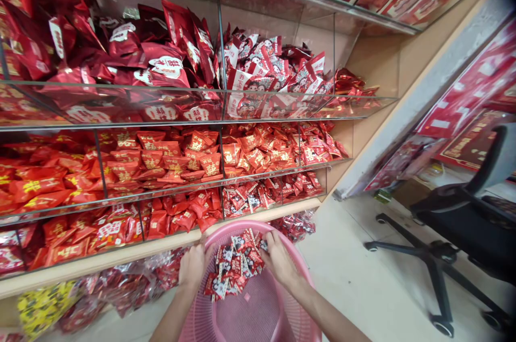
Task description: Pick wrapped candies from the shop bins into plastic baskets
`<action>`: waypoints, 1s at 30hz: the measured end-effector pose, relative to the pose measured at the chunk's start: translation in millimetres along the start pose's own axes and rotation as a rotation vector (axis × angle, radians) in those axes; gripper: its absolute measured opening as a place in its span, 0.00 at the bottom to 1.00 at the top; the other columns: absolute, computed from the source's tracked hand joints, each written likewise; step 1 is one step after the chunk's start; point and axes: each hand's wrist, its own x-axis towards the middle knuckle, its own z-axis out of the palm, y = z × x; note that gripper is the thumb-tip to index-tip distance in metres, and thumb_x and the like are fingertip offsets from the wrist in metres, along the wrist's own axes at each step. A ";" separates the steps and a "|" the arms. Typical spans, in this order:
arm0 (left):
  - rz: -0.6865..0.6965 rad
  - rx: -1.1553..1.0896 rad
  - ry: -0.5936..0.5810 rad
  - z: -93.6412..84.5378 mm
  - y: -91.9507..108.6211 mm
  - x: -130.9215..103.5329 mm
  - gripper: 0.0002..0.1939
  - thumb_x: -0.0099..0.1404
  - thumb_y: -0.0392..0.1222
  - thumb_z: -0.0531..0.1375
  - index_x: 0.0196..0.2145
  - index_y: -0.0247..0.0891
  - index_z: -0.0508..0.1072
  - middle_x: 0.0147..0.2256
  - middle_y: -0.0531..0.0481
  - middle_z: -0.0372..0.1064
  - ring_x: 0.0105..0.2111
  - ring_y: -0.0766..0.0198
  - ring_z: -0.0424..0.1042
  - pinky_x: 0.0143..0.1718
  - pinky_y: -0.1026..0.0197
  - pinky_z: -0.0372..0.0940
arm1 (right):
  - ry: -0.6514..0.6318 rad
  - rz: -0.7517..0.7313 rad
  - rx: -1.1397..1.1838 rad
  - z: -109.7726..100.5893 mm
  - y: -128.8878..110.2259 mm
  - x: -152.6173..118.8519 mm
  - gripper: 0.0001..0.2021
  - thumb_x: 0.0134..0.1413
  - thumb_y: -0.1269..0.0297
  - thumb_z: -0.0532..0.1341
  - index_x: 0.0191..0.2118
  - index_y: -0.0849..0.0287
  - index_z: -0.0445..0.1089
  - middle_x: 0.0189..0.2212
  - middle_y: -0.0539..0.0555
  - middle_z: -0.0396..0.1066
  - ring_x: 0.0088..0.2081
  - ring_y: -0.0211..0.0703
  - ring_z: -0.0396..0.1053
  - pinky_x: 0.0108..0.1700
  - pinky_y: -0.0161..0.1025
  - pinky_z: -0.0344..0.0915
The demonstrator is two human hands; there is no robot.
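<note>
A pink plastic basket (298, 264) stands below the shelf front, with a pile of small red, white and black candy packets (236, 264) toward its far side. My left hand (193, 264) is closed on the basket's left rim. Inside the basket, my right hand (279, 258) has its fingers curled at the right edge of the pile, with a packet between thumb and fingers. Similar small packets (252, 197) fill the shelf bin just beyond the basket.
Glass-fronted shelves hold red candy packets (161, 162), larger dark red bags (165, 65) and patterned packets (262, 70). Under the bottom shelf lie clear bags of sweets (129, 283) and a yellow bag (44, 304). At right, a black swivel chair (463, 223) stands on the tiled floor.
</note>
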 end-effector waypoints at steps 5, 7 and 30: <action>0.004 -0.023 -0.008 -1.6 0.5 -1.4 0.29 0.65 0.52 0.41 0.58 0.33 0.55 0.33 0.38 0.73 0.33 0.53 0.73 0.32 0.60 0.63 | -0.054 0.028 -0.073 0.8 -5.5 5.4 0.13 0.46 0.76 0.50 0.39 0.58 0.59 0.39 0.57 0.61 0.40 0.44 0.63 0.40 0.39 0.63; -0.001 -0.023 -0.010 -1.4 0.6 -1.5 0.29 0.65 0.52 0.41 0.58 0.32 0.55 0.32 0.37 0.73 0.33 0.54 0.73 0.32 0.60 0.63 | -0.048 0.005 -0.109 2.1 -7.2 8.4 0.15 0.44 0.78 0.49 0.39 0.58 0.60 0.39 0.57 0.63 0.42 0.46 0.63 0.43 0.41 0.62; 0.006 -0.056 -0.005 -1.1 0.6 -0.8 0.29 0.65 0.52 0.41 0.57 0.33 0.56 0.34 0.38 0.73 0.34 0.53 0.73 0.33 0.59 0.64 | -0.658 -0.102 -0.106 -13.2 -0.9 -37.8 0.03 0.43 0.68 0.57 0.28 0.59 0.66 0.30 0.54 0.70 0.36 0.46 0.67 0.38 0.39 0.62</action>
